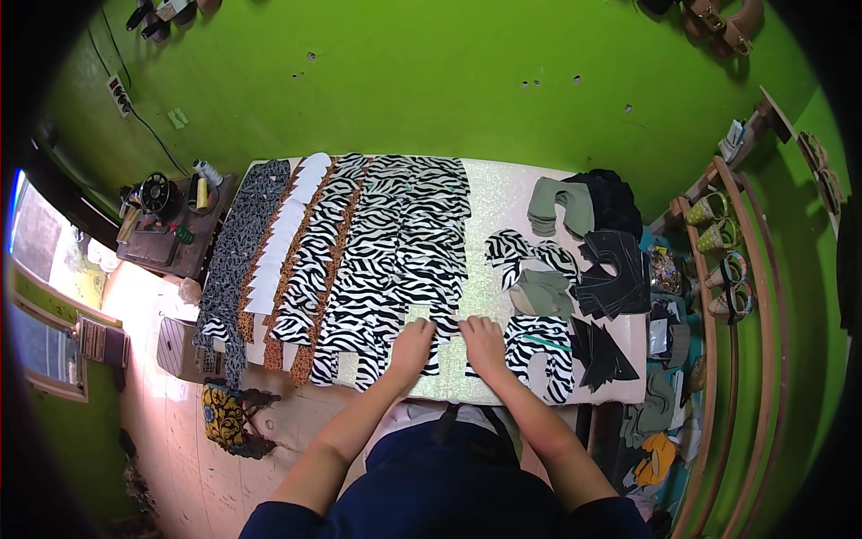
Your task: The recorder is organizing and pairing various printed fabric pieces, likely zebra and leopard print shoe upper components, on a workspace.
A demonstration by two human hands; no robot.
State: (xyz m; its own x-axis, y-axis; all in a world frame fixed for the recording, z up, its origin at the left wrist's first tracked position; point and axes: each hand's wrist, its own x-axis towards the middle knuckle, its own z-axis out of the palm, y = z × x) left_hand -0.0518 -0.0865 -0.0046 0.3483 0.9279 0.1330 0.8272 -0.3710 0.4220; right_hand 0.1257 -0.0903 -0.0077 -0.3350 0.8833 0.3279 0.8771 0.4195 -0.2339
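Observation:
Rows of overlapping zebra-print cut pieces (382, 242) cover the middle of the table. At the near end of the right-hand row, my left hand (413, 348) is closed on the edge of a U-shaped zebra-print piece. My right hand (483, 346) sits just to its right, fingers curled in a pinch at the same piece; its fingertips are partly hidden. Right of that hand lies a stack of zebra-print pieces (555, 368) with a teal strip on top. Beyond it are another zebra-print piece (507, 247) and grey-green pieces (541, 292).
White pieces (289, 229), orange spotted pieces (301, 364) and dark grey patterned pieces (241, 216) lie at the table's left. Black pieces (613, 283) and a grey-green stack (545, 208) are at right. A sewing machine (160, 196) stands far left; a wooden rack (709, 296) holds shoes at right.

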